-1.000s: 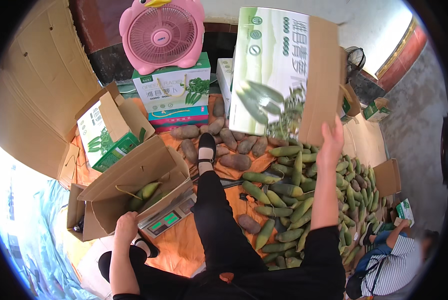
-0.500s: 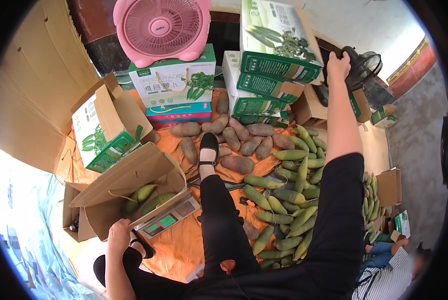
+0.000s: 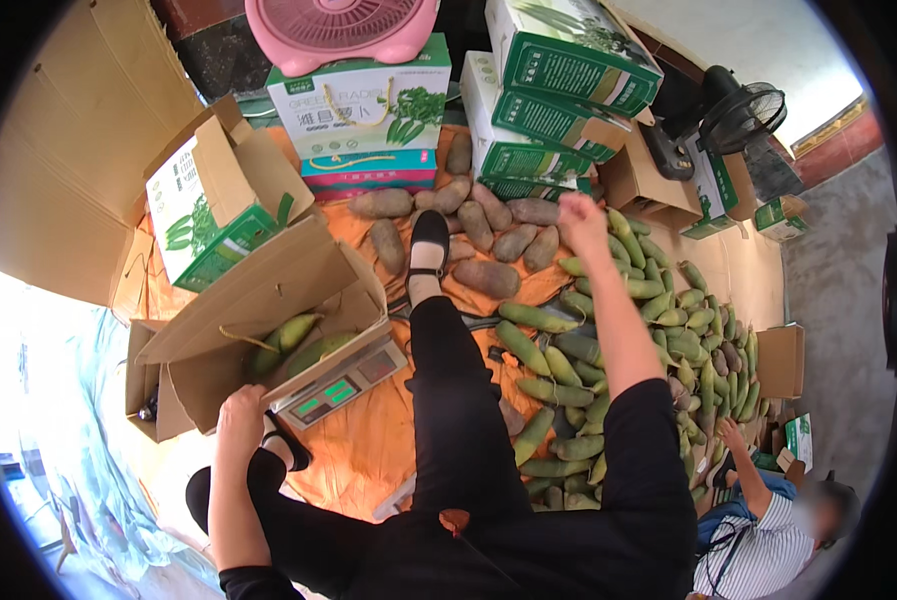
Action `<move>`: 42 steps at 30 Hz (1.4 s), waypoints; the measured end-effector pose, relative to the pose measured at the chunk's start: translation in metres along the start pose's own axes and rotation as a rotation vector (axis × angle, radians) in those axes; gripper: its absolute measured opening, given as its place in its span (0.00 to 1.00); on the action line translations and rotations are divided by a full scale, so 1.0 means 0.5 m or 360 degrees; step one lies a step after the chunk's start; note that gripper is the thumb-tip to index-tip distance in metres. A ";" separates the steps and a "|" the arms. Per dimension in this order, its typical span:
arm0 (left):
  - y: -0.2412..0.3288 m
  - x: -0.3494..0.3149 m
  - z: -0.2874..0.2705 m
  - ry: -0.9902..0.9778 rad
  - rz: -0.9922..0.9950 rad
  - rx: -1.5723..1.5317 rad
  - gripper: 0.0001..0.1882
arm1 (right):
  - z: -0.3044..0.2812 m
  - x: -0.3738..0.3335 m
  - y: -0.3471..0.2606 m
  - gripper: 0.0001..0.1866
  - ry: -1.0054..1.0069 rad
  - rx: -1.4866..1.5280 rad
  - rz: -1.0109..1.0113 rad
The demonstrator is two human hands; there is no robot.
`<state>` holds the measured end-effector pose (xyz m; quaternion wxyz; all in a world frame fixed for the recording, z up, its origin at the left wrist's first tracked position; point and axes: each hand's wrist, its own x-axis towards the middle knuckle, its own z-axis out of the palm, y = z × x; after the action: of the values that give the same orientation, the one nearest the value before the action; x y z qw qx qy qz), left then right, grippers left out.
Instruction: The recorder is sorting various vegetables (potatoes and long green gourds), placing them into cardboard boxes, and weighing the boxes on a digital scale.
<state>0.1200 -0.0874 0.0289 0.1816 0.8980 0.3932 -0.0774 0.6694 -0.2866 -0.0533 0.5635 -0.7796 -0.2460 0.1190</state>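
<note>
- left hand [image 3: 240, 412] rests by the knee, right next to the digital scale [image 3: 340, 384]; fingers curled under, can't tell the grip
- open cardboard box [image 3: 268, 300] sits on the scale w/ green radishes [image 3: 290, 332] inside
- right hand [image 3: 580, 218] farther out, fingers loose, holding nothing, above the green radish pile [image 3: 608, 350] on the orange sheet [image 3: 368, 450]
- brown tubers [image 3: 488, 278] just beyond, then green-and-white cartons [image 3: 558, 60] and a pink fan [image 3: 340, 22]

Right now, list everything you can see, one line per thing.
radishes: many, green, heaped at right
brown roots: about ten, centre
open carton: one, brown, on the scale, green radishes inside
scale: one, grey, left
printed boxes: several, green and white, at back
fan: one, pink, on a box
black fan: one, right back
another person: striped shirt, lower right
left hand: by the scale
right hand: empty, above the radishes
</note>
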 end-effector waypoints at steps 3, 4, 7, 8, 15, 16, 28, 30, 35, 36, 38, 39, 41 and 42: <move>-0.010 0.006 0.016 0.0065 0.0063 -0.0016 0.09 | 0.035 -0.184 0.036 0.09 -0.0134 0.0116 0.0412; -0.009 0.007 0.017 0.0102 0.0084 -0.0012 0.07 | 0.039 -0.236 0.072 0.09 -0.0193 0.0072 0.0481; -0.018 -0.002 0.016 0.0192 0.0127 0.0019 0.08 | 0.058 -0.388 0.162 0.10 -0.0416 -0.0076 0.0634; -0.016 -0.004 0.015 0.0204 0.0133 -0.0004 0.09 | 0.059 -0.438 0.209 0.10 -0.0424 -0.0078 0.0660; -0.031 -0.014 0.025 0.0293 0.0190 -0.0144 0.14 | 0.061 -0.690 0.321 0.07 -0.0624 -0.0427 0.0504; -0.023 -0.014 0.019 0.0281 0.0170 -0.0190 0.14 | 0.057 -0.706 0.336 0.08 -0.0632 -0.0453 0.0612; -0.074 -0.085 0.008 0.0196 -0.0181 -0.0044 0.18 | 0.072 -0.731 0.293 0.17 -0.0802 -0.1143 0.0720; -0.069 -0.081 0.008 0.0223 -0.0165 -0.0017 0.18 | 0.082 -0.714 0.259 0.26 -0.0688 -0.1528 0.0626; -0.073 -0.079 0.011 0.0284 -0.0091 0.0013 0.18 | 0.087 -0.676 0.271 0.35 -0.0834 -0.1645 0.0859; -0.077 -0.082 0.008 0.0282 -0.0118 -0.0016 0.18 | 0.098 -0.676 0.272 0.35 -0.0855 -0.1602 0.0902; -0.075 -0.086 0.007 0.0273 -0.0144 -0.0003 0.18 | 0.103 -0.678 0.269 0.35 -0.0887 -0.1566 0.0940; -0.076 -0.088 0.006 0.0277 -0.0165 0.0018 0.19 | 0.106 -0.681 0.275 0.39 -0.0908 -0.1548 0.0982; -0.073 -0.085 0.006 0.0286 -0.0170 -0.0007 0.18 | 0.111 -0.684 0.285 0.42 -0.0947 -0.1530 0.0998; -0.070 -0.085 0.006 0.0315 -0.0116 0.0024 0.18 | 0.115 -0.684 0.286 0.42 -0.0917 -0.1599 0.1095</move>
<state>0.0654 -0.0952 0.0289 0.1322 0.8877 0.4411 0.0023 0.3877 -0.4514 -0.2381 -0.0258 -0.9181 -0.1496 0.3662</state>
